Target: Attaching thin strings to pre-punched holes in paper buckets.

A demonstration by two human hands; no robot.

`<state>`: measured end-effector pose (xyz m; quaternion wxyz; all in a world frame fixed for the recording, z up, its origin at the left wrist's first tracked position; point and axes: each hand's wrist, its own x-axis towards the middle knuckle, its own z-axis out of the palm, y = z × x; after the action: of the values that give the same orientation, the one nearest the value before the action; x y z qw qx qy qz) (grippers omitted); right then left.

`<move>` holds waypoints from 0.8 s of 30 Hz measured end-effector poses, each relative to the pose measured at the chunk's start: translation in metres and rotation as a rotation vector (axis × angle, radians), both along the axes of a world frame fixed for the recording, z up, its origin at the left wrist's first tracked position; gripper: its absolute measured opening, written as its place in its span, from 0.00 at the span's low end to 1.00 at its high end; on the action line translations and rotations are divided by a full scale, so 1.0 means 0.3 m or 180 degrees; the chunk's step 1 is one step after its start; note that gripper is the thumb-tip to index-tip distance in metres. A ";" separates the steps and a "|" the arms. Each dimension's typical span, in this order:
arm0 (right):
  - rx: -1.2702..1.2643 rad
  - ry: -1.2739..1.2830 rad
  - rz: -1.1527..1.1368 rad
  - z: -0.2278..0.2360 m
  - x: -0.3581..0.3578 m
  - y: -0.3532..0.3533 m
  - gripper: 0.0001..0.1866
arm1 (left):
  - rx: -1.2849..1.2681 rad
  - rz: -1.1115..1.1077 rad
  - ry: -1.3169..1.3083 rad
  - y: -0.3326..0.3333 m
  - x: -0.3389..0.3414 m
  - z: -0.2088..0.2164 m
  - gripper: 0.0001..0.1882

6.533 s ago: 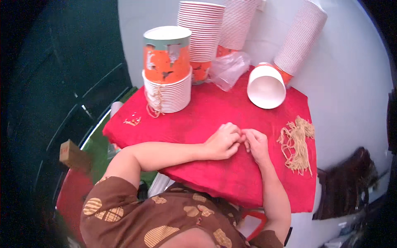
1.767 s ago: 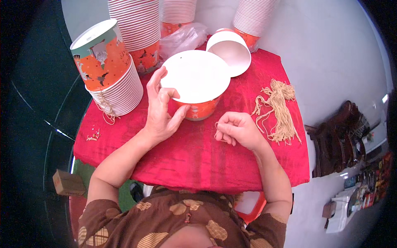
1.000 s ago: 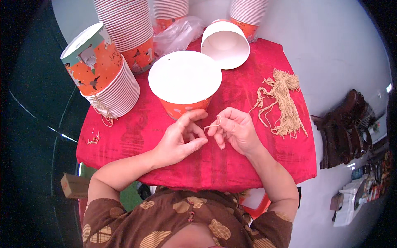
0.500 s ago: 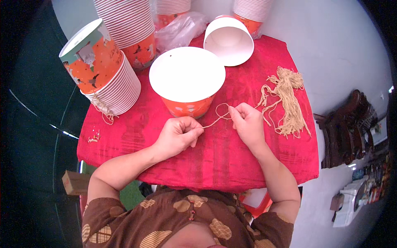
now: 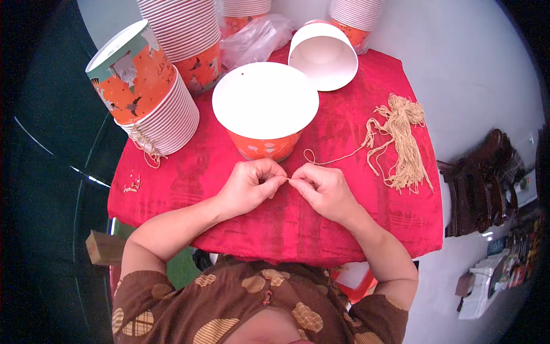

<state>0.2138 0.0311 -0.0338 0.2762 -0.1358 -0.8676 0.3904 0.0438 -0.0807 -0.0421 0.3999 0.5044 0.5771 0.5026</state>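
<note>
My left hand [image 5: 254, 182] pinches the end of a thin tan string between thumb and fingertips. Close against it, my right hand [image 5: 322, 189] grips the same string, with a very short bit showing between the two hands. From behind the right hand the string [image 5: 338, 159] makes a small loop on the cloth and runs right to a bundle of tan strings [image 5: 405, 143]. Just beyond my hands stands an upright orange paper bucket [image 5: 266, 148] with a wide white opening.
A red cloth [image 5: 189, 195] covers the table. To the left is a tilted stack of paper buckets [image 5: 163, 123], with a taller stack [image 5: 183, 34] behind. One bucket [image 5: 323, 54] lies on its side near a clear plastic bag [image 5: 258, 40]. String scraps [image 5: 133, 184] lie at left.
My right hand has come left and slightly down along the string, up against the left hand. The loop it held now rests on the cloth. The view has shifted slightly.
</note>
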 end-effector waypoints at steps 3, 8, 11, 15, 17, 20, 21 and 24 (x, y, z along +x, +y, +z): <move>-0.0289 -0.0033 -0.0065 0.005 0.001 0.006 0.05 | 0.0102 0.0091 -0.0086 0.005 -0.008 -0.009 0.04; -0.0724 -0.0037 -0.0244 -0.018 -0.002 0.006 0.04 | -0.0184 0.0067 -0.0232 0.005 -0.018 -0.005 0.08; -0.0873 0.0201 -0.0310 -0.033 -0.005 0.004 0.03 | -0.0175 0.0006 -0.0560 0.004 -0.028 -0.020 0.14; -0.0920 0.0146 -0.0330 -0.037 -0.004 -0.003 0.01 | -0.0275 -0.0117 -0.0826 0.002 -0.033 -0.018 0.21; -0.0919 0.0174 -0.0336 -0.035 -0.005 -0.009 0.01 | -0.0313 -0.0123 -0.0824 0.000 -0.030 -0.020 0.22; -0.0820 0.0230 -0.0341 -0.036 -0.007 -0.014 0.01 | -0.0399 -0.0132 -0.0789 0.000 -0.022 -0.022 0.22; -0.0771 0.0261 -0.0341 -0.036 -0.007 -0.015 0.01 | -0.0444 -0.0125 -0.0755 0.000 -0.018 -0.019 0.23; -0.0671 0.0313 -0.0340 -0.036 -0.009 -0.021 0.01 | -0.0481 -0.0106 -0.0795 -0.001 -0.009 -0.010 0.20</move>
<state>0.2111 0.0249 -0.0447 0.3230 -0.1908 -0.7987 0.4704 0.0410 -0.0812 -0.0452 0.5137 0.4159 0.5506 0.5099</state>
